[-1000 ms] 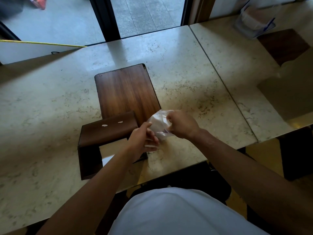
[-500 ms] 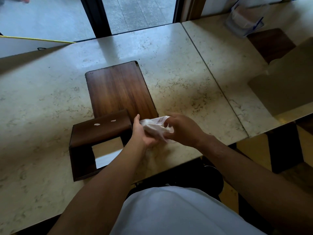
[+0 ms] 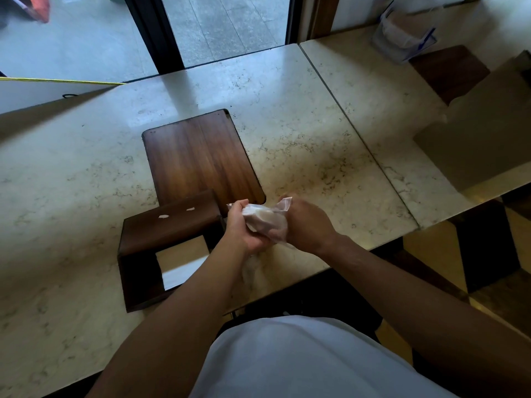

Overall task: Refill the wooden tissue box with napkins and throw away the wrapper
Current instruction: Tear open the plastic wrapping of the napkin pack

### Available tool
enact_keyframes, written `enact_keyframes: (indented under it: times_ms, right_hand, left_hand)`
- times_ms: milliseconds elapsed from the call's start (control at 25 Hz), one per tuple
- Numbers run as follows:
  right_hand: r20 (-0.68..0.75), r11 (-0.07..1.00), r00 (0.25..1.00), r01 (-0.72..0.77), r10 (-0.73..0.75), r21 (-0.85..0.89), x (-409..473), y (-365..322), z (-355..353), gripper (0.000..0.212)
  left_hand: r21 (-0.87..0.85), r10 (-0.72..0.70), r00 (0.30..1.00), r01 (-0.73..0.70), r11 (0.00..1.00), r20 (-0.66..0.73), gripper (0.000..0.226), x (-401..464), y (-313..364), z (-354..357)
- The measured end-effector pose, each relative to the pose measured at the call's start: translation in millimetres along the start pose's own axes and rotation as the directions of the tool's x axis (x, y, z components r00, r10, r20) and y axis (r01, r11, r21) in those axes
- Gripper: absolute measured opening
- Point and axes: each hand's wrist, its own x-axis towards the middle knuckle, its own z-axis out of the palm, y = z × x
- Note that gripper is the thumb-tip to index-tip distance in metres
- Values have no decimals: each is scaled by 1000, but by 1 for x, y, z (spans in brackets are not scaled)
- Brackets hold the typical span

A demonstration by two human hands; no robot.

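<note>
A dark wooden tissue box (image 3: 161, 228) lies open on the marble table (image 3: 86, 182), near its front edge. White napkins (image 3: 184, 265) show inside its opening. The box's flat wooden lid (image 3: 201, 159) lies on the table just behind it. To the right of the box, both hands hold a crumpled clear plastic wrapper (image 3: 265, 221) above the table. My left hand (image 3: 244, 228) grips its left side, and my right hand (image 3: 307, 225) grips its right side. A loose tail of the wrapper hangs below my left wrist.
A second marble table (image 3: 388, 110) adjoins on the right, carrying another dark wooden box (image 3: 451, 71) and a clear plastic packet (image 3: 402, 38) at the far back. Glass doors with dark frames stand behind the tables. A dark table leg (image 3: 485, 242) stands at the right.
My hands have squeezed the wrapper into a tighter bundle between them, with my left hand turning palm-up under it. The box and lid have not moved on the table.
</note>
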Motion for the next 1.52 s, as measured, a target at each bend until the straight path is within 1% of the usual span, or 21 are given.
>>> enact_keyframes:
  times_ms: [40, 80, 160, 200, 280, 400, 440, 560, 600, 680, 760, 840, 880, 920, 1000, 1080, 1160, 1240, 1320, 1400, 1520]
  right_hand:
    - [-9, 1000, 1000, -24, 25, 18, 0, -1, 1, 81]
    - [-21, 1000, 999, -31, 31, 5, -1, -1, 3, 77]
    - [-49, 998, 999, -23, 20, -56, -1, -4, 7, 61]
    - [-75, 998, 997, -31, 28, -46, -2, -4, 8, 57]
    - [-121, 997, 989, -79, 80, 14, -2, -5, 10, 55]
    - [-134, 988, 982, -120, 132, 94, -1, -7, 9, 51]
    - [-137, 991, 985, -93, 106, 98, -1, -7, 8, 47]
    - [-170, 997, 984, 66, -58, 42, -1, 1, 5, 35]
    - [-176, 992, 980, 104, -90, 74, -2, 6, 3, 38]
    - [-219, 974, 972, 133, -91, 185, -5, 16, -3, 39]
    - [-282, 947, 959, 106, -17, 304, -11, 27, -12, 32]
    - [-320, 899, 939, 32, 122, 437, -18, 37, -20, 33]
    - [-313, 845, 927, -9, 208, 535, -20, 41, -24, 33]
    - [-279, 752, 914, -40, 293, 658, -23, 44, -29, 30]
    - [-177, 474, 882, -59, 438, 879, -28, 52, -32, 19]
    - [-80, 212, 837, -43, 541, 976, -33, 63, -31, 14]
    - [-3, 53, 795, -37, 607, 998, -36, 74, -26, 13]
    - [71, -29, 757, -68, 649, 997, -37, 83, -17, 12]
    - [131, -80, 740, -105, 660, 991, -37, 86, -9, 13]
    - [173, -120, 735, -125, 656, 985, -34, 87, -4, 15]
    - [218, -159, 740, -151, 637, 976, -26, 84, 2, 15]
  left_hand:
    - [12, 6, 1000, -6, 1000, -1, 54, -1, -1, 1]
    - [26, 12, 1000, -12, 1000, -7, 53, -2, -2, 2]
    - [53, 13, 1000, -11, 999, -24, 49, -4, -4, 4]
    - [59, 13, 1000, -12, 998, -19, 47, -5, -5, 5]
    - [73, 8, 1000, -7, 997, -11, 45, -6, -7, 7]
    - [69, 13, 1000, -11, 998, -23, 49, -2, -8, 6]
    - [56, 14, 999, -12, 998, -29, 52, 1, -7, 6]
    - [72, 45, 997, -41, 997, -56, 58, 9, 2, 3]
    - [85, 51, 996, -45, 995, -68, 59, 8, 6, 4]
    - [98, 62, 993, -52, 994, -101, 56, 11, 16, 3]
    - [81, 85, 987, -75, 994, -139, 49, 15, 26, 4]
    - [76, 150, 976, -140, 987, -157, 43, 18, 34, 7]
    - [77, 185, 970, -175, 982, -157, 42, 19, 38, 8]
    - [88, 218, 963, -206, 975, -159, 41, 20, 44, 10]
    - [101, 312, 937, -298, 949, -158, 34, 20, 56, 15]
    - [120, 408, 901, -393, 912, -148, 33, 20, 71, 20]
    - [145, 475, 872, -458, 877, -118, 40, 26, 84, 21]
    - [123, 480, 875, -470, 874, -66, 35, 31, 94, 17]
    - [34, 452, 892, -451, 892, -3, 30, 37, 102, 14]
    - [-66, 408, 913, -406, 911, 11, 42, 48, 104, 11]
    - [-118, 364, 929, -355, 927, 64, 55, 62, 109, 13]
